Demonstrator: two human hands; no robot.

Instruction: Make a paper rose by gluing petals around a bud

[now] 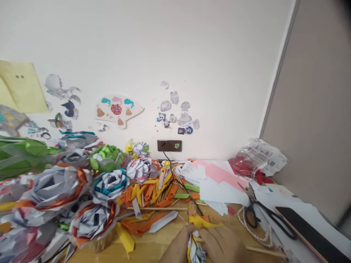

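Observation:
At the bottom middle of the head view, my left hand point(179, 244) and my right hand point(221, 243) meet around a small yellow and white paper piece point(196, 252). My left thumb presses against it from the left. The fingers of my right hand are bent over its right side. Yellow paper point(201, 220) sticks out just beyond my fingertips. A thin wooden stick point(265, 252) lies to the right of my right hand. The lower parts of both hands and of the paper piece are cut off by the frame.
Folded paper flowers point(94, 221) crowd the left side. Orange and yellow strips point(150, 191) lie behind my hands, with a black cable point(171, 166) across them. Black-handled scissors point(255, 208), a bead string point(242, 226), a dark phone point(307, 230) and white sheets point(219, 188) are at the right.

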